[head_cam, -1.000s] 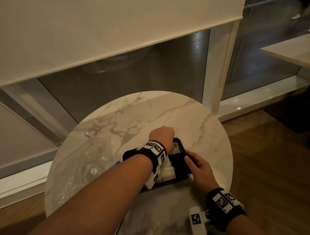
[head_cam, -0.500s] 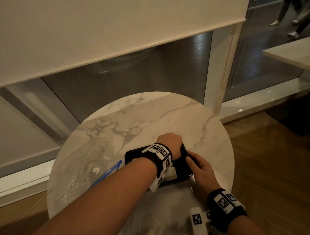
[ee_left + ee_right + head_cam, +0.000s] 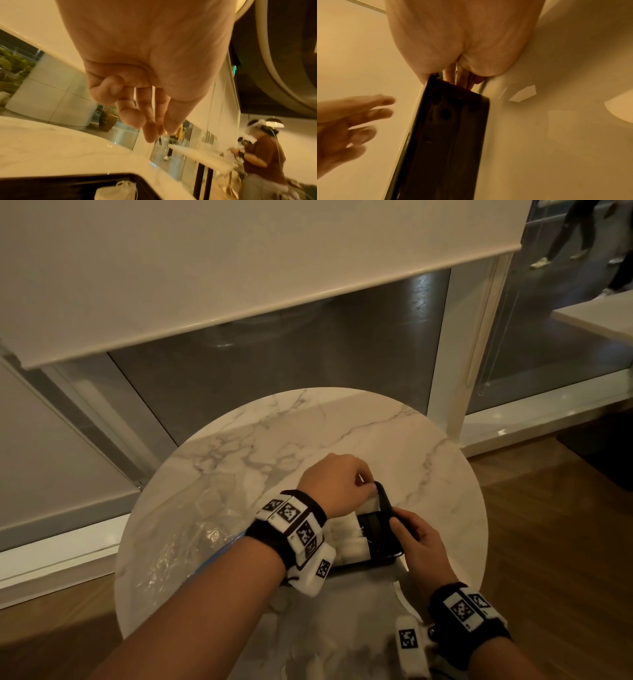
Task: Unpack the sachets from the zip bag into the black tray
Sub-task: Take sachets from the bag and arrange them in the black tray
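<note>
Sachets: white sachets [image 3: 346, 537] lie in the black tray, packed toward its left and middle; the left wrist view catches one sachet [image 3: 116, 192] inside the tray's near corner.
Black tray: the black tray [image 3: 388, 510] sits on the near right part of the counter, its right edge lifted so that it tilts; the right wrist view shows its dark underside [image 3: 447, 135] raised off the surface.
Right hand: the right hand [image 3: 419, 542] grips the tray's right edge, thumb over the rim and fingers [image 3: 462, 75] curled beneath it.
Left hand: the left hand [image 3: 334, 484] hovers over the tray's far end, knuckles up; in the left wrist view its fingers [image 3: 150, 119] hang loosely extended above the tray and hold nothing.
Zip bag: the clear zip bag [image 3: 185, 529], with a blue strip [image 3: 219, 553], lies crumpled on the left side of the counter, partly hidden beneath the left forearm.
Counter: a round, marble-patterned counter [image 3: 342, 433] carries both tray and bag.
Surroundings: a lowered pale roller blind [image 3: 239, 261] hangs over dark window glass behind the counter, with wooden floor [image 3: 555, 542] to the right.
</note>
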Demonstrator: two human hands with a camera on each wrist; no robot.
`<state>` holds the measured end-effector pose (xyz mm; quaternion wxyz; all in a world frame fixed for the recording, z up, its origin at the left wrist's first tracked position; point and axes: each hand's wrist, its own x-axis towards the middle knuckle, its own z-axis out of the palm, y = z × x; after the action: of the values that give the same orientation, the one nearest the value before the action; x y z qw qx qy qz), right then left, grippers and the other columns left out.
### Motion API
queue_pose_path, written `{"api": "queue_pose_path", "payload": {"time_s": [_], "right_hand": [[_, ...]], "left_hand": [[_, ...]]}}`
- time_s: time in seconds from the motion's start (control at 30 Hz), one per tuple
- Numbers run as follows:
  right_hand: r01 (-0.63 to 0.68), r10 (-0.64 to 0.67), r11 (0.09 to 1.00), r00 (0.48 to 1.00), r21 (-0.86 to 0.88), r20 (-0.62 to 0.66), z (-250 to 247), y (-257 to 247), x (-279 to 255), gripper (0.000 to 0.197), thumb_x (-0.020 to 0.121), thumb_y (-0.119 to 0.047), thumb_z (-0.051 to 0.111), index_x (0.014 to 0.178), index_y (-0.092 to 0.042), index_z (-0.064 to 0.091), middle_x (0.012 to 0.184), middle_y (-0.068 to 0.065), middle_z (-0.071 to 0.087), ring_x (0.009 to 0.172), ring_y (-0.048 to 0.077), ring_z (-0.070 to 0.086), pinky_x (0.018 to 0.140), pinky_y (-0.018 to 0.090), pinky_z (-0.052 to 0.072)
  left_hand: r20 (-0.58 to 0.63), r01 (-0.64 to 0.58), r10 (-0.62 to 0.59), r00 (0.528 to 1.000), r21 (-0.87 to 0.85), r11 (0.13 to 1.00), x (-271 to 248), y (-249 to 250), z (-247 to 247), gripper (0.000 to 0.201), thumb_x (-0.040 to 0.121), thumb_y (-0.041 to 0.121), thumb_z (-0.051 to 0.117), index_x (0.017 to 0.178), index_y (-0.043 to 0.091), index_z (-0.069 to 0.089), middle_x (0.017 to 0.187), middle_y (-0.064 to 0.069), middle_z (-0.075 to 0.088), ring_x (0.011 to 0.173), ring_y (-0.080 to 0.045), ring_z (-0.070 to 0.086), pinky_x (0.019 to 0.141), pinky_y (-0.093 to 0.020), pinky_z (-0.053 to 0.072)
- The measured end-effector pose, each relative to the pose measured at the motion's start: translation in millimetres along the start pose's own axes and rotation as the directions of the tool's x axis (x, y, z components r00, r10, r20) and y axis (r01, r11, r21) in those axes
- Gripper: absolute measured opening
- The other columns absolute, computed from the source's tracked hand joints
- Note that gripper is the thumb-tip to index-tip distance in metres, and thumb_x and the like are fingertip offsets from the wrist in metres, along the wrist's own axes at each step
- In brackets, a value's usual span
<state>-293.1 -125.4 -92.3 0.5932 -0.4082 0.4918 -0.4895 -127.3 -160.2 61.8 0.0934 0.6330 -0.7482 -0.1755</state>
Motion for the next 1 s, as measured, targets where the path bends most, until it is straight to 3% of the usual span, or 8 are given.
{"api": "queue_pose_path", "payload": {"time_s": [0.17,0.33,0.43,0.6,0.7,0.77,0.9,1.0], "right_hand": [[-0.008,0.008,1.000,1.000,0.008,-0.010,1.3,-3.7,-1.1,0.020,0.098,-0.018,0.058,0.111,-0.027,0.071,0.107,-0.001,0.074,0.107,0.021,0.068,0.091,0.041,0.056],[-0.019,0.019,1.000,1.000,-0.016,-0.022,-0.9,-5.2,-1.9,0.023,0.095,-0.026,0.063,0.116,-0.034,0.068,0.118,-0.001,0.070,0.113,0.022,0.065,0.099,0.051,0.052],[-0.005,0.005,1.000,0.999,0.006,-0.052,2.7,-7.7,-4.2,0.027,0.096,-0.026,0.063,0.122,-0.032,0.064,0.123,0.000,0.067,0.116,0.022,0.063,0.101,0.049,0.051],[-0.002,0.016,0.997,0.983,0.075,-0.183,7.8,-14.9,-17.0,0.034,0.096,-0.022,0.061,0.129,-0.028,0.057,0.126,-0.001,0.062,0.120,0.023,0.059,0.104,0.048,0.048],[0.104,-0.128,0.991,0.929,-0.089,-0.348,10.1,-24.4,-30.6,0.037,0.093,-0.018,0.064,0.128,-0.026,0.055,0.128,-0.002,0.058,0.120,0.019,0.055,0.102,0.041,0.046],[0.204,-0.256,0.963,0.895,-0.175,-0.366,17.5,-38.6,-43.4,0.032,0.092,-0.013,0.064,0.122,-0.022,0.056,0.119,0.000,0.060,0.109,0.016,0.056,0.089,0.031,0.047],[0.295,-0.315,0.929,0.947,-0.222,-0.063,44.7,-69.0,-68.9,0.008,0.094,-0.007,0.060,0.094,-0.013,0.064,0.090,0.004,0.066,0.082,0.012,0.064,0.068,0.022,0.052],[0.183,-0.066,0.860,0.965,-0.476,0.252,67.2,-69.3,-80.0,0.015,0.094,-0.016,0.062,0.079,-0.013,0.067,0.076,0.003,0.066,0.072,0.015,0.063,0.067,0.027,0.051]], "left_hand": [[-0.200,0.063,-0.117,0.973,-0.257,0.964,-63.6,-19.5,-15.3,0.015,0.092,0.040,0.065,0.097,0.031,0.076,0.086,0.017,0.072,0.082,0.001,0.065,0.077,-0.026,0.056],[-0.313,0.119,-0.259,0.914,-0.405,0.907,-123.6,-54.7,-3.0,0.006,0.088,0.029,0.072,0.088,0.028,0.078,0.074,0.017,0.070,0.065,0.007,0.060,0.065,-0.010,0.046],[-0.321,0.189,-0.356,0.878,-0.451,0.873,-150.0,-74.6,9.4,0.003,0.087,0.028,0.074,0.087,0.028,0.077,0.078,0.018,0.072,0.073,0.005,0.064,0.064,-0.008,0.043],[-0.196,0.323,-0.435,0.879,-0.425,0.845,-181.1,-84.8,31.7,0.006,0.085,0.030,0.076,0.092,0.030,0.075,0.082,0.017,0.071,0.079,0.007,0.064,0.066,-0.007,0.045],[-0.035,0.413,-0.445,0.895,-0.315,0.854,-193.4,-83.4,43.6,0.015,0.084,0.036,0.077,0.098,0.032,0.072,0.087,0.015,0.068,0.081,0.004,0.063,0.073,-0.013,0.048],[0.079,0.455,-0.451,0.889,-0.256,0.853,-200.9,-81.8,50.1,0.024,0.081,0.039,0.079,0.103,0.034,0.070,0.092,0.015,0.066,0.085,0.001,0.063,0.081,-0.020,0.053],[0.217,0.493,-0.460,0.861,-0.133,0.860,-202.8,-69.4,62.2,0.039,0.073,0.041,0.084,0.108,0.034,0.068,0.102,0.014,0.064,0.093,-0.004,0.061,0.088,-0.029,0.054],[0.229,0.516,-0.509,0.830,0.033,0.856,-196.0,-58.8,70.7,0.038,0.070,0.041,0.084,0.104,0.032,0.069,0.105,0.010,0.065,0.095,-0.011,0.063,0.088,-0.035,0.055]]}}
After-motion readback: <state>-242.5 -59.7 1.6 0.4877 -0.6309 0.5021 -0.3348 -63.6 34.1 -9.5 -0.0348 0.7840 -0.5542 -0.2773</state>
